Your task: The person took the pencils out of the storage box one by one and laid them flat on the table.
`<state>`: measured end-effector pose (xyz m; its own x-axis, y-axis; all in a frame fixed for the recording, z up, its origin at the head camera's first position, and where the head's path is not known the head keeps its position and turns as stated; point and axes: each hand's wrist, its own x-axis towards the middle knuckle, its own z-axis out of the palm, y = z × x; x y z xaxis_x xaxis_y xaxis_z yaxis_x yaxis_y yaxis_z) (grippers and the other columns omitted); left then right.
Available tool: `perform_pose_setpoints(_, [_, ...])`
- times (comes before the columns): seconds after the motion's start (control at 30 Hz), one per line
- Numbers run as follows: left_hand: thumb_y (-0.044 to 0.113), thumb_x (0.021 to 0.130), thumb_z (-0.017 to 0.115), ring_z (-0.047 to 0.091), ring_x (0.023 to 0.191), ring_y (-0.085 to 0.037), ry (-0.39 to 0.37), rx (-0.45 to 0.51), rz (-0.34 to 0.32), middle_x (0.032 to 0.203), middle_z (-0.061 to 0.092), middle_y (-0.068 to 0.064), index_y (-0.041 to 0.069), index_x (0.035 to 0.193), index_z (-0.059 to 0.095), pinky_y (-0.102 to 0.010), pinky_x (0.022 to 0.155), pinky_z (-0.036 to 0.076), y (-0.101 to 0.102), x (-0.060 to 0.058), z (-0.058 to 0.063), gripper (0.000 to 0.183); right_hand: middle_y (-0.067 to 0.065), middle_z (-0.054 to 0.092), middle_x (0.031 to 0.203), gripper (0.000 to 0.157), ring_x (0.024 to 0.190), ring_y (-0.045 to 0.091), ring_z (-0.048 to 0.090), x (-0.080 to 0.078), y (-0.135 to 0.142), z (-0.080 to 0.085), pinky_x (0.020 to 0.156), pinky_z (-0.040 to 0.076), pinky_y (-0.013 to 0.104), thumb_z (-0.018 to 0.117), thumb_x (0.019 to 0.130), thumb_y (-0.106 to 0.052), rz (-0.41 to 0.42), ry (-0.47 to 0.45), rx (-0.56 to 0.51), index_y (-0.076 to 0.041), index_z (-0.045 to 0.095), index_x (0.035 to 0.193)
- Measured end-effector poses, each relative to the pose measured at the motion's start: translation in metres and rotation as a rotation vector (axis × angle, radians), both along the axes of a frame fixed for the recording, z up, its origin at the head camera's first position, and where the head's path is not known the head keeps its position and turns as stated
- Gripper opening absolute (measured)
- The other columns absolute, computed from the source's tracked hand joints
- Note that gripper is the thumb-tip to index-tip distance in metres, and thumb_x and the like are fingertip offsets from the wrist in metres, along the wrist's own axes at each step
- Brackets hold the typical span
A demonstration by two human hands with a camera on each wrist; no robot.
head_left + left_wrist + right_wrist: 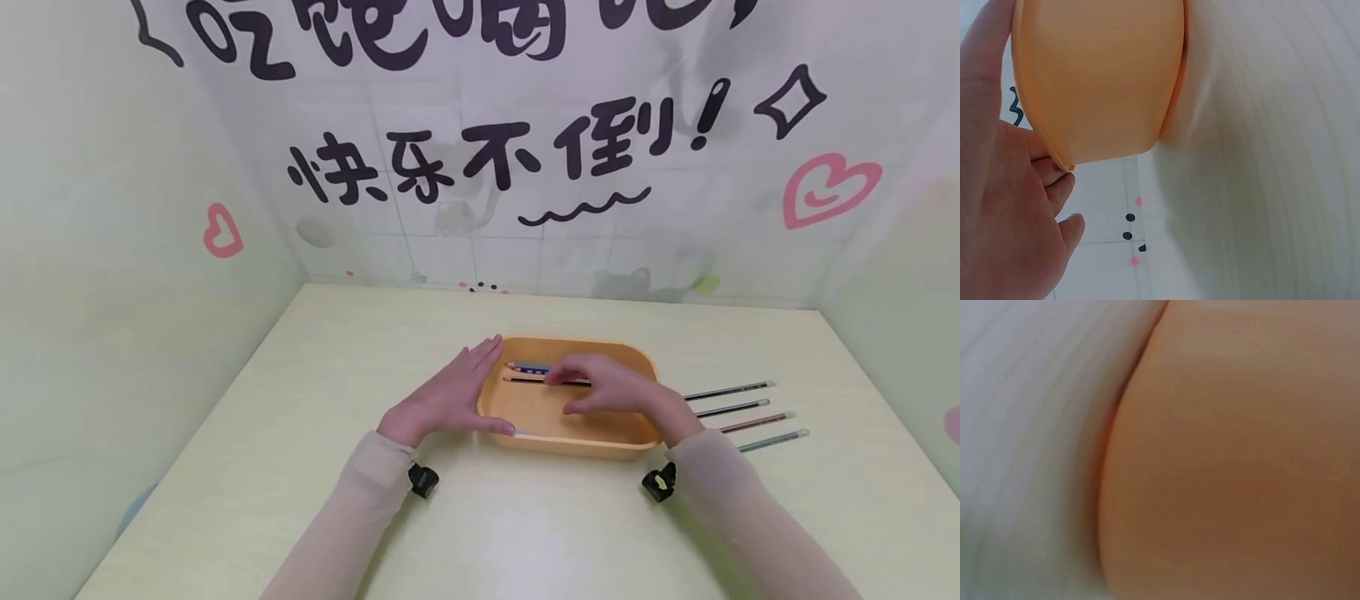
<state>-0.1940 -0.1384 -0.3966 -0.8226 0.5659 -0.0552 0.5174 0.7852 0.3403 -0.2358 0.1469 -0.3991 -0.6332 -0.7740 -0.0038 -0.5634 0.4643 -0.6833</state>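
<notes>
An orange plastic tray (577, 447) stands on the table, with a few pencils lying along its far side. A black pencil (523, 380) is in front of a dark blue patterned pencil (531, 370). My left hand (450, 398) rests against the tray's left end, its fingers extended along the rim and its thumb by the front edge. Over the tray's inside, my right hand (609, 387) has its thumb apart from its bent fingers. Its fingertips are at the black pencil, whose middle they partly cover; contact cannot be told. The right wrist view shows only the blurred tray wall (1229, 450) and table.
Right of the tray, several pencils lie side by side on the table, among them a reddish pencil (761, 422) and a teal pencil (776, 440). My right wrist covers their left ends. A printed wall panel (480, 250) rises behind the table.
</notes>
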Motion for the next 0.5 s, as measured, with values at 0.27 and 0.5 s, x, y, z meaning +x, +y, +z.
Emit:
perform_pose_setpoints(0.27, [0.072,0.076,0.070,0.005,0.158,-0.024,-0.005,-0.006,-0.009,0.170,0.002,-0.008,0.004,0.160,0.004,-0.043,0.130,0.007,0.002,0.003,0.003,0.127,0.009,0.070,0.122,0.035,0.117,0.027,0.066,-0.004,-0.006,-0.009,0.104,0.054,0.044,0.075,0.087,-0.009,-0.024,0.038,0.008,-0.005,0.065,0.120])
perform_pose_setpoints(0.5, [0.071,0.077,0.070,0.006,0.158,-0.026,0.022,0.002,-0.008,0.170,0.004,-0.010,0.004,0.160,0.006,-0.044,0.130,0.008,0.001,0.002,0.002,0.125,0.010,0.070,0.122,0.034,0.117,0.027,0.066,-0.005,-0.007,-0.011,0.104,0.053,0.045,0.075,0.087,-0.007,-0.085,0.038,0.024,-0.005,0.066,0.120])
